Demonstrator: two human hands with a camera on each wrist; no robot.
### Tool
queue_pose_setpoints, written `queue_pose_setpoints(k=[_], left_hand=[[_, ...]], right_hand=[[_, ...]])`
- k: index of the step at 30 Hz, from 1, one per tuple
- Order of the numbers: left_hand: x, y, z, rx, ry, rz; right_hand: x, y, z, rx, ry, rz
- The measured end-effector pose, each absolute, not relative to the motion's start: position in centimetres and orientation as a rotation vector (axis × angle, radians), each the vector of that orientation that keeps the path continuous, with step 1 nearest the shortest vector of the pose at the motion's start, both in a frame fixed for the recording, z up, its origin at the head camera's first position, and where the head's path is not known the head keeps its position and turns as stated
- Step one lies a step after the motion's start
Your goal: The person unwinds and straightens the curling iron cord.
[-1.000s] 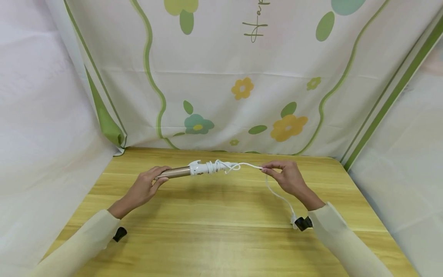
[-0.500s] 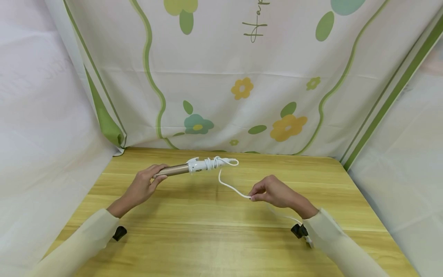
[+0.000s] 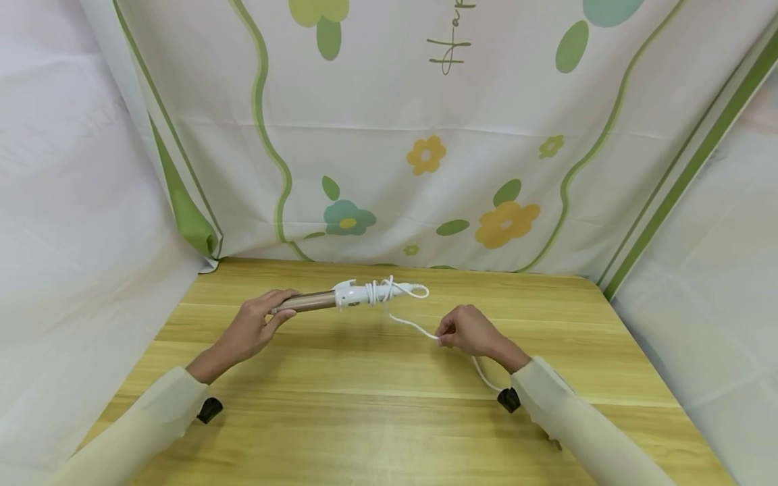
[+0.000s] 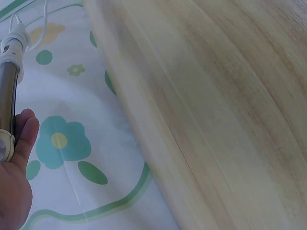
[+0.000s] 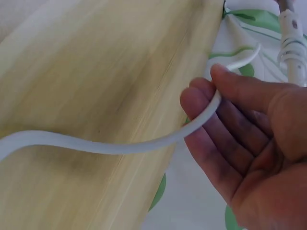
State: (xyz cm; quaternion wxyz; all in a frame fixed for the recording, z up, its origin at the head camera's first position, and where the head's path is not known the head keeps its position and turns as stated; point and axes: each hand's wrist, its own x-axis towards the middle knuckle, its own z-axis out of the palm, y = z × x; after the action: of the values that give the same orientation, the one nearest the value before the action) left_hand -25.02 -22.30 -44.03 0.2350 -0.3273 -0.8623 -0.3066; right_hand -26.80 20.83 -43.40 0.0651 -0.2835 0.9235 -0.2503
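Observation:
A curling iron with a bronze barrel (image 3: 313, 302) and a white handle (image 3: 352, 295) is held level above the table. My left hand (image 3: 255, 322) grips the barrel near its tip, thumb below and fingers above; the left wrist view shows the barrel (image 4: 7, 91) beside my fingers. White cord (image 3: 412, 325) winds several times round the handle and forms a small loop past its end. From the windings it runs to my right hand (image 3: 474, 332), which pinches it between thumb and fingers. In the right wrist view the cord (image 5: 110, 147) crosses the fingers and trails away.
A wooden table (image 3: 365, 418) lies under both hands. Behind it hangs a white cloth (image 3: 377, 162) with printed flowers, and cloth walls (image 3: 73, 202) stand at both sides. Small black wrist-worn pieces (image 3: 509, 399) show by the sleeves. The plug end is mostly hidden by the right sleeve.
My right hand has come down and to the left with the cord, which now hangs from the windings instead of stretching straight from the handle's end. The left hand keeps its hold almost unmoved.

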Motion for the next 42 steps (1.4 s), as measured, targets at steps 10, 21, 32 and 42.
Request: queue_pose_setpoints(k=[10, 21, 32, 42], left_hand=[[-24.6, -22.1, -43.6, -0.928, -2.388, -0.856], [-24.7, -22.1, -44.2, -0.972, -2.425, -0.829], [-25.2, -22.7, -44.8, -0.894, -2.436, -0.797], [-25.3, -23.0, -44.7, -0.787, -2.456, -0.782]], right_hand=[[-28.1, 21.4, -42.3, -0.534, 3.006, -0.982], [-27.8, 22.3, -39.6, -0.348, 3.121, -1.271], [-26.5, 23.7, -37.2, -0.522, 3.032, -1.334], [-26.0, 24.5, -36.9, -0.669, 2.806, -1.254]])
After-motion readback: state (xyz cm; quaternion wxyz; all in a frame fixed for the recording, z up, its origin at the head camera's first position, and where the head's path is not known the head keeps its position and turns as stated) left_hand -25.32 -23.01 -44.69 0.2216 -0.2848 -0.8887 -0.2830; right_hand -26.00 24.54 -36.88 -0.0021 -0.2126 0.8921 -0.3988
